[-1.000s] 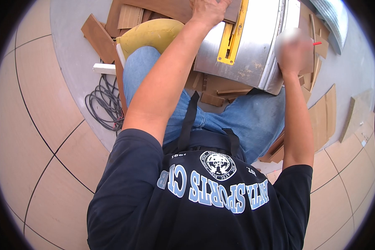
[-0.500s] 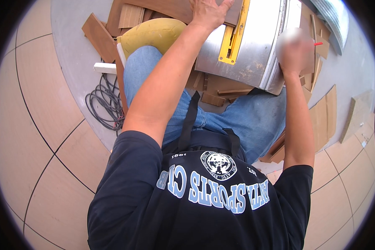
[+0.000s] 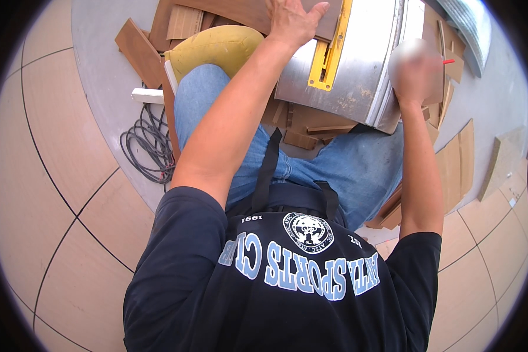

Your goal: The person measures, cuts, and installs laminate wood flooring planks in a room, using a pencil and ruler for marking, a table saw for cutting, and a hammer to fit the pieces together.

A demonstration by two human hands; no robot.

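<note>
My left hand [image 3: 294, 23] lies on a brown wood board [image 3: 234, 10], its thumb spread out and its fingertips cut off by the top of the picture. The board rests partly on a silver metal saw table [image 3: 358, 70], against a yellow slotted insert plate [image 3: 328, 58]. A dark blade seems to sit in the slot. By the right edge of this table is my right hand [image 3: 415, 73], its fingers blurred out. A thin red stick [image 3: 448, 61] pokes out beside it; whether the hand grips it is not visible.
A yellow rounded seat-like piece [image 3: 217, 47] stands by my left knee. Several wood offcuts [image 3: 302, 139] lie beneath the saw table, with more boards [image 3: 139, 54] at the far left. A coiled black cable [image 3: 146, 146] lies on the floor. Cardboard [image 3: 456, 167] is at the right.
My left hand and forearm have shifted very slightly towards me. The right hand and the saw table stay where they were.
</note>
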